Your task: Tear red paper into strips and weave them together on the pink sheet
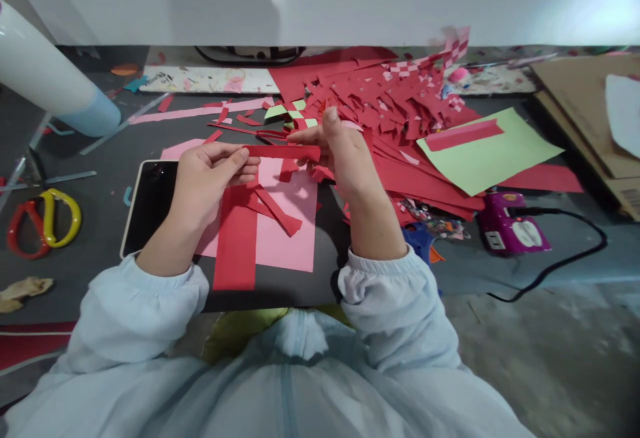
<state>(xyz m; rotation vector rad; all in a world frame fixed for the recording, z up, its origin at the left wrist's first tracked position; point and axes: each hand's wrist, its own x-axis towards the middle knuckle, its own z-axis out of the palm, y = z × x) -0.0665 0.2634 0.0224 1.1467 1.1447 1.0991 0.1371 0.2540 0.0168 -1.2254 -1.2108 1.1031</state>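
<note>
A narrow red paper strip [283, 152] stretches level between my hands. My left hand [213, 168] pinches its left end between thumb and fingers. At the other end is my right hand [345, 148], thumb raised and fingers stretched out, with the strip's tip lying against or just in front of them; whether they touch I cannot tell. Below lies a pink paper sheet [287, 251], with a wider red paper band [235, 245] and shorter red strips [280, 211] on top. A dark-screened phone [150, 205] sits partly behind my left forearm.
Behind my right hand spreads a heap of cut red paper [370, 101]. Farther right are a light green sheet [500, 158], a purple box [515, 225] with a black cable [565, 265], and cardboard [575, 101]. Scissors [45, 225] and a white-blue bottle [65, 85] stand left.
</note>
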